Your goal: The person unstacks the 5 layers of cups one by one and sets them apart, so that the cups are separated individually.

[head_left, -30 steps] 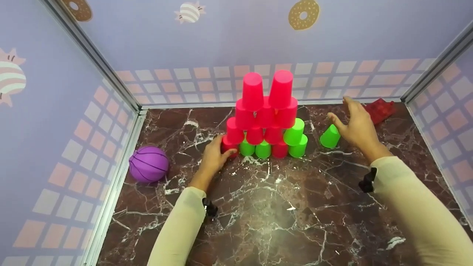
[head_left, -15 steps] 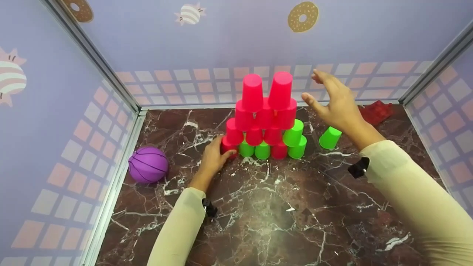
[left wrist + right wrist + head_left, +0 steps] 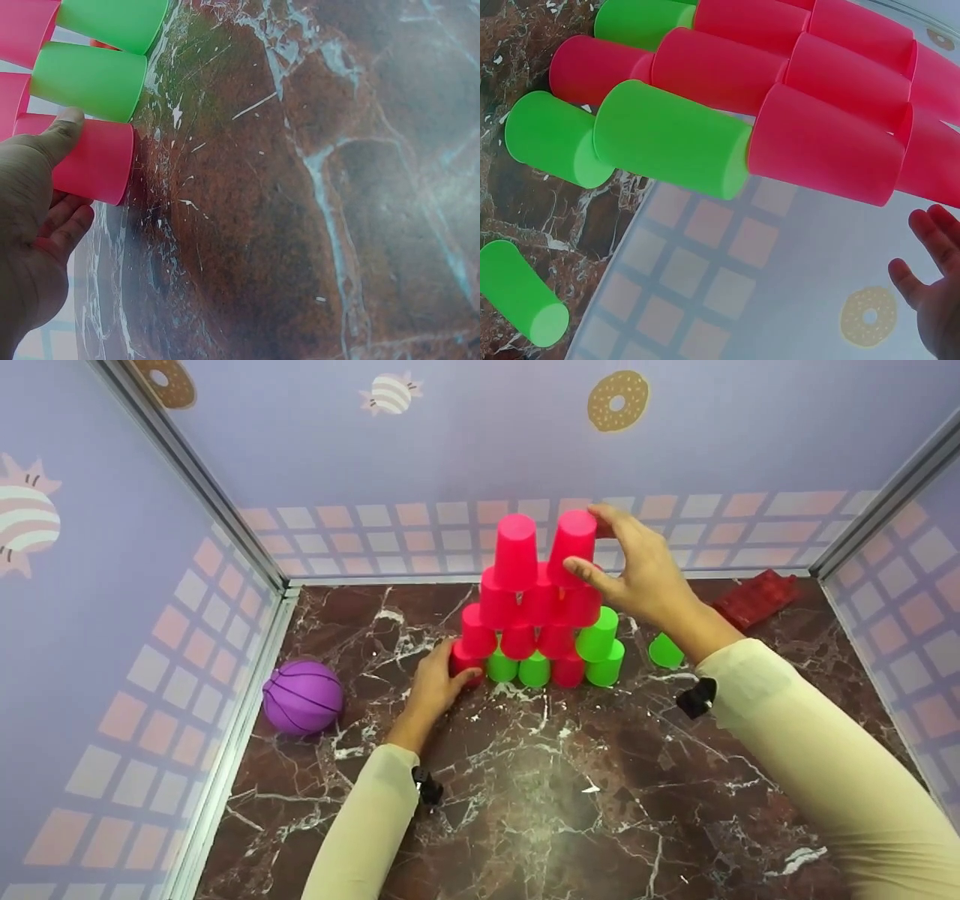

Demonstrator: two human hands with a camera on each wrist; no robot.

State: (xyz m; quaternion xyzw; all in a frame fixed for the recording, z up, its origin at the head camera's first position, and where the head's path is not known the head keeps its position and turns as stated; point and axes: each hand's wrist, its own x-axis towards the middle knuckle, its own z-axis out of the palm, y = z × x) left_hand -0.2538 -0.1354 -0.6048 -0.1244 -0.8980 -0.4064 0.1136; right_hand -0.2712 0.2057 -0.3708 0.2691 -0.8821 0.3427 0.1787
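Observation:
A pyramid of upside-down plastic cups stands in the middle, with two pink-red cups at its top. My left hand holds the red cup at the bottom left corner, thumb on its near side and fingers around the far side. Up at the top right red cup, my right hand has its thumb in front and fingers at the far side. In the right wrist view those fingers are spread, close to the cup. Green cups form the pyramid's right edge and part of the bottom row.
A loose green cup stands right of the pyramid, partly hidden by my right forearm. Behind it lies a dark red object near the back wall. A purple ball rests by the left wall. Walls enclose the marble-patterned surface.
My right hand has moved left and up, from beside the loose green cup to the top right red cup. The left hand has stayed at the bottom left cup.

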